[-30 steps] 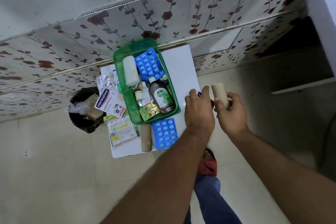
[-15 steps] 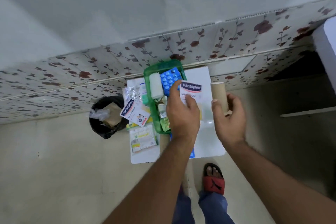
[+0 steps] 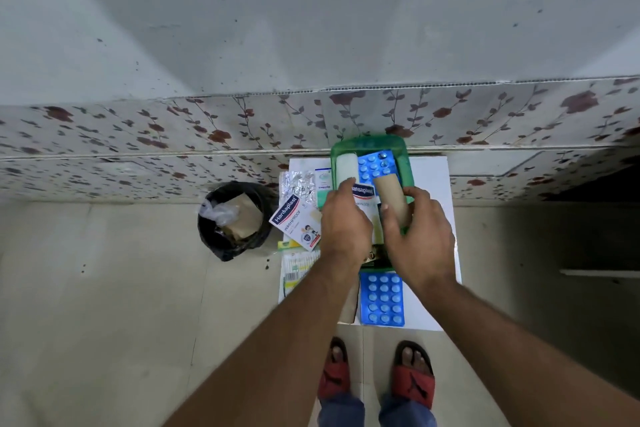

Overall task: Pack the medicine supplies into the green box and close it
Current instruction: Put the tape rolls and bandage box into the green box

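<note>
The green box (image 3: 404, 163) stands open on a small white table (image 3: 431, 180) against the wall. Inside it lie a white bandage roll (image 3: 346, 166) and a blue blister pack (image 3: 375, 163). My left hand (image 3: 344, 222) holds a Hansaplast plaster packet (image 3: 363, 196) over the box. My right hand (image 3: 420, 232) grips a tan bandage roll (image 3: 391, 199) right beside it, also above the box. Both hands hide the box's near half.
On the table left of the box lie another Hansaplast packet (image 3: 296, 222), a foil strip (image 3: 298, 184) and a cotton-swab pack (image 3: 298, 265). A second blue blister pack (image 3: 382, 298) and a brown roll (image 3: 348, 305) lie at the near edge. A black bin (image 3: 235, 218) stands to the left.
My left hand picked a Hansaplast packet off the table and carried it over the box. My right hand brought the tan roll leftward over the box. The camera shifted, so the table sits further right.
</note>
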